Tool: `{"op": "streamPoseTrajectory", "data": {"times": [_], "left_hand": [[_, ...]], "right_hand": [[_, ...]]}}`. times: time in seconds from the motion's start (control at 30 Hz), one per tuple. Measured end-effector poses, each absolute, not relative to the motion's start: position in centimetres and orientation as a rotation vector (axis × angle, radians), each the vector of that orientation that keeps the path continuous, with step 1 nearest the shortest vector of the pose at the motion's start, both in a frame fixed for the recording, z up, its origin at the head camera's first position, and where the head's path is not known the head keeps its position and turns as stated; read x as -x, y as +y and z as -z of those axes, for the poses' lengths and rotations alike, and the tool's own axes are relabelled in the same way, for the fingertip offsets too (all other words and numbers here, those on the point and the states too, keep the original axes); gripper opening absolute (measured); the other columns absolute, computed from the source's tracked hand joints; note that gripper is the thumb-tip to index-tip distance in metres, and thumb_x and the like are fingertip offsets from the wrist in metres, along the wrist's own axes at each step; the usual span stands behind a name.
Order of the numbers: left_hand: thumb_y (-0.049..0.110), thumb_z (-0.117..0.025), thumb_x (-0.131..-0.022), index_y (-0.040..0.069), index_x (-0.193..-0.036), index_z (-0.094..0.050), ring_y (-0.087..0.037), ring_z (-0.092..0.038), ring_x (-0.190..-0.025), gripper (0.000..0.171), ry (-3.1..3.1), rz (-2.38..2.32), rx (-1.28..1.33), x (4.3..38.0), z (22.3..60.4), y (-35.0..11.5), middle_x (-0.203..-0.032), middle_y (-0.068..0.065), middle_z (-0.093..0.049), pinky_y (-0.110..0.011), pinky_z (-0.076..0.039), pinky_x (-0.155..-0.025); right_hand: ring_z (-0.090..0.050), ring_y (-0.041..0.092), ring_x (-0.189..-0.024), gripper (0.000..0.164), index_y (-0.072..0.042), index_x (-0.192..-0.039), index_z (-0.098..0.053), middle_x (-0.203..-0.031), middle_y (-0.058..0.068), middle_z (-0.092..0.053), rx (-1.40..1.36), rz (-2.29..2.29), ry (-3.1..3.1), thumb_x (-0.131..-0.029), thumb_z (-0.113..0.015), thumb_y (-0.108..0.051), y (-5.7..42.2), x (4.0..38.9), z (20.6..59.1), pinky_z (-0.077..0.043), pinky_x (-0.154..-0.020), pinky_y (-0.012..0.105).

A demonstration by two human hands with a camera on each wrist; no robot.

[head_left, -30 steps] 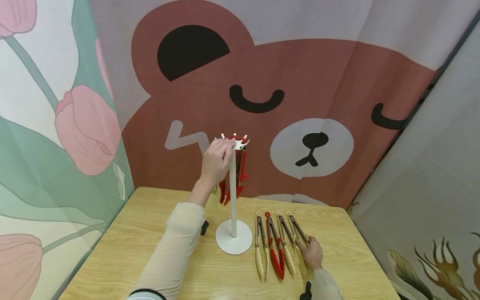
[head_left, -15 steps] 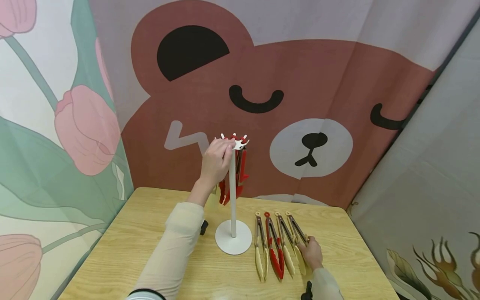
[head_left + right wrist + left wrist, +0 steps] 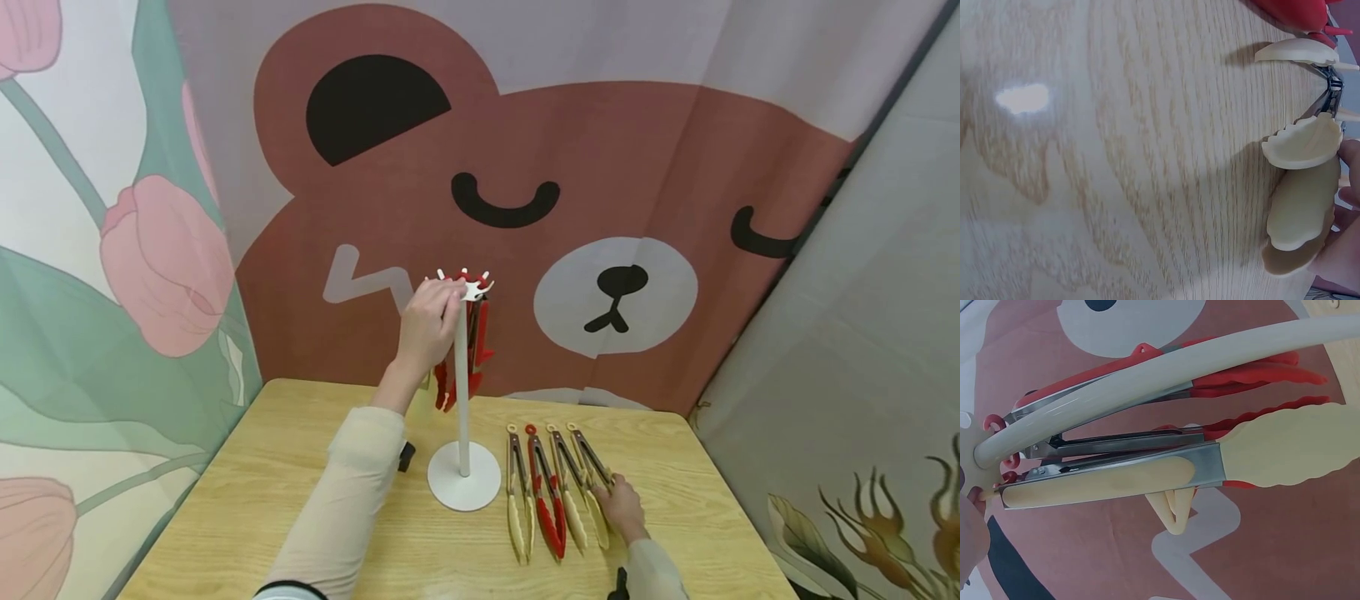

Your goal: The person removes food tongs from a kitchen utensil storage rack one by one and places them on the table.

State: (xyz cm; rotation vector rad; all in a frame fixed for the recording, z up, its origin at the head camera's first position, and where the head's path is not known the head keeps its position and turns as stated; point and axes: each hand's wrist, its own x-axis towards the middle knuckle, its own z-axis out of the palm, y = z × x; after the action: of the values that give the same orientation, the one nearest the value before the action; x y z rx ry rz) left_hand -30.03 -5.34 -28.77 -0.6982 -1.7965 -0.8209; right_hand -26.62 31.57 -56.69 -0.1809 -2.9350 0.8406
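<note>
At the top of a white utensil stand (image 3: 462, 400), my left hand (image 3: 431, 321) grips the hooked head, its fingers over the near-left side. Red tongs (image 3: 482, 333) hang from the hooks behind the post. The left wrist view shows cream-tipped tongs (image 3: 1288, 444) hanging beside them, close to my fingers (image 3: 971, 534). Low on the right, my right hand (image 3: 621, 506) holds the rightmost cream tongs (image 3: 590, 454), which lie on the table. Their cream tips (image 3: 1300, 203) show near my fingers in the right wrist view.
Left of the held tongs lie two more cream tongs (image 3: 513, 467) and red tongs (image 3: 551, 512), side by side on the wooden table (image 3: 315, 467). The stand's round white base (image 3: 465, 498) is left of this row. A bear-print curtain (image 3: 637, 167) hangs behind.
The head view has shifted slightly. Both hands keep their places on the stand and the tongs.
</note>
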Motion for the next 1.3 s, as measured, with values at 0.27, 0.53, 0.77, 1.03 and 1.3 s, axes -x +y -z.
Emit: {"op": "streamPoseTrajectory", "data": {"times": [0.27,0.53,0.77,1.03,1.3], "left_hand": [[0.012,-0.038,-0.091,-0.005,-0.095,-0.066,-0.030,-0.056,-0.097,0.033,-1.805,0.829,0.722,30.0,28.7,-5.4,-0.101,-0.015,-0.064,-0.036,-0.034,-0.096],[0.009,-0.041,-0.091,-0.005,-0.099,-0.065,-0.029,-0.054,-0.099,0.029,-1.855,0.821,0.728,29.6,28.5,-5.4,-0.104,-0.014,-0.063,-0.033,-0.030,-0.098],[0.009,-0.042,-0.091,-0.005,-0.100,-0.065,-0.027,-0.053,-0.101,0.028,-1.897,0.831,0.713,29.3,28.2,-5.5,-0.106,-0.014,-0.063,-0.034,-0.029,-0.100],[0.009,-0.041,-0.092,-0.005,-0.100,-0.065,-0.029,-0.053,-0.102,0.029,-1.913,0.840,0.718,29.2,28.1,-5.6,-0.105,-0.015,-0.062,-0.037,-0.029,-0.100],[0.008,-0.042,-0.091,-0.006,-0.103,-0.063,-0.029,-0.051,-0.106,0.028,-1.885,0.900,0.768,29.1,27.9,-5.8,-0.108,-0.017,-0.061,-0.030,-0.029,-0.099]], "right_hand": [[-0.049,0.050,-0.093,0.049,0.019,-0.118,-0.038,-0.103,0.039,-0.049,0.123,-0.857,-2.896,-0.086,-0.052,-0.016,31.2,26.3,55.9,-0.043,-0.072,0.055],[-0.049,0.051,-0.092,0.049,0.020,-0.117,-0.038,-0.101,0.039,-0.049,0.134,-0.851,-2.881,-0.086,-0.053,-0.016,31.1,26.2,55.6,-0.042,-0.074,0.055],[-0.047,0.052,-0.093,0.053,0.020,-0.119,-0.035,-0.102,0.040,-0.047,0.158,-0.850,-2.904,-0.087,-0.054,-0.018,31.3,26.4,55.6,-0.042,-0.073,0.055],[-0.049,0.049,-0.089,0.063,0.019,-0.117,-0.037,-0.098,0.037,-0.048,0.117,-0.873,-2.830,-0.088,-0.054,-0.034,31.7,26.5,56.9,-0.045,-0.070,0.051],[-0.049,0.050,-0.089,0.053,0.022,-0.117,-0.035,-0.096,0.038,-0.049,0.117,-0.889,-2.848,-0.086,-0.055,-0.016,31.1,25.9,55.5,-0.044,-0.072,0.053]]}}
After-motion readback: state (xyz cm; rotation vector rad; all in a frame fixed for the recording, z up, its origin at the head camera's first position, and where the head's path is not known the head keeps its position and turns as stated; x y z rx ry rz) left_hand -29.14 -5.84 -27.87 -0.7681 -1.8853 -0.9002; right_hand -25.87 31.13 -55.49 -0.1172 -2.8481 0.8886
